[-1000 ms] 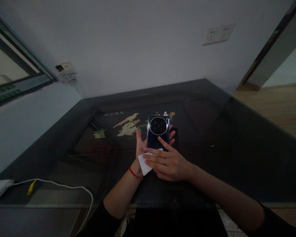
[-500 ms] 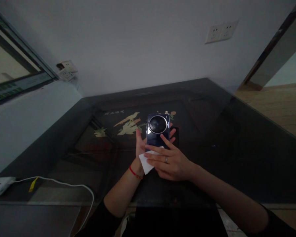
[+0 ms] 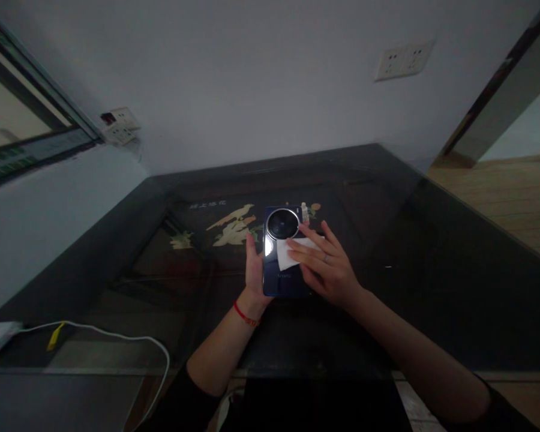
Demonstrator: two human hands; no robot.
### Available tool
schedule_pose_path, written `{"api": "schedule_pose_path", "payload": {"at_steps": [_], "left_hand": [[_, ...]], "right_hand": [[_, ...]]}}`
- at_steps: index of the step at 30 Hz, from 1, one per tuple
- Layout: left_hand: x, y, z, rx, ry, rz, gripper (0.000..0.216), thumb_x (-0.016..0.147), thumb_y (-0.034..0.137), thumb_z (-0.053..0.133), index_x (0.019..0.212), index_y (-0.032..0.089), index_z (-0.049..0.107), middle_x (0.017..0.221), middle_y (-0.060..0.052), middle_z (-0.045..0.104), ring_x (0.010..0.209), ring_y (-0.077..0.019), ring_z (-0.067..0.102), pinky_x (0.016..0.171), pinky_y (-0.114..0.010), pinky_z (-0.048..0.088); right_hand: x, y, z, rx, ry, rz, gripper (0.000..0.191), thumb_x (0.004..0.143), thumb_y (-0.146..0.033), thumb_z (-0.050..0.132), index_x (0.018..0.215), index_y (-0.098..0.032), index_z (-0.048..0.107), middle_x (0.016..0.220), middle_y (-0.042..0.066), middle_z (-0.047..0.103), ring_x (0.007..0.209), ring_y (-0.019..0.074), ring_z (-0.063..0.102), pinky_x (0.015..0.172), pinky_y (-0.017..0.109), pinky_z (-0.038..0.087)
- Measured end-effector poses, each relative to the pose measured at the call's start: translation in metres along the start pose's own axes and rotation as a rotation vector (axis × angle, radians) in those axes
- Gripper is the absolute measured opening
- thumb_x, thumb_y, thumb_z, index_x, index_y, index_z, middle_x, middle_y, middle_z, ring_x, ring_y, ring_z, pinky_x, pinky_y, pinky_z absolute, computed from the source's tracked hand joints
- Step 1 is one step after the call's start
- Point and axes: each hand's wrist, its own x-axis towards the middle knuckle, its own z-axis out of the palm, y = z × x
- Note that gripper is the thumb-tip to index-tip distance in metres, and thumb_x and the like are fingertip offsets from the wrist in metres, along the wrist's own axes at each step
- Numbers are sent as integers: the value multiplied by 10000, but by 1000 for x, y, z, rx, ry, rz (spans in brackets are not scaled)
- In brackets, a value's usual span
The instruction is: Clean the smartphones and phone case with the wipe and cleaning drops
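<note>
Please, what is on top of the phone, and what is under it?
On the phone is a white tissue, partly covered by the right hand. Under the phone is the left hand; its thumb shows beside the phone, but most of its palm is covered.

The left forearm (image 3: 225,357) angles forward and inward; the left hand (image 3: 254,273) is palm up, thumb extended forward, remaining fingers largely obscured. The right forearm (image 3: 409,342) extends inward; the right hand (image 3: 330,269) is palm down, fingers extended leftward.
</note>
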Motion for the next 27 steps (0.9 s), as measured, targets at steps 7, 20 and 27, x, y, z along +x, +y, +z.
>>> {"api": "schedule_pose_path", "payload": {"at_steps": [7,20,27], "left_hand": [[0,-1,-4,-7,-31,-47,997,793,807,149,1466,89,311,1417,-163,478,1372,-290,356,1121,-398,271],[3,2,-18,-7,-24,72,796,898,649,228,1426,71,372,1378,-149,527,1384,-238,346,1130,-370,261],[0,-7,-23,39,-84,-22,745,870,656,315,1388,136,442,1346,-149,553,1347,-307,394,1114,-476,272]], "right_hand": [[0,-23,12,19,-128,-140,310,863,-142,525,1156,-179,620,1245,51,651,1322,240,447,1153,620,-1],[-9,9,8,-70,68,-67,353,865,-120,509,1194,-223,585,1202,39,676,1267,221,512,1131,567,277],[-5,17,-1,-108,79,115,459,899,-108,484,1339,-237,493,1343,65,573,1322,227,448,1126,553,300]]}}
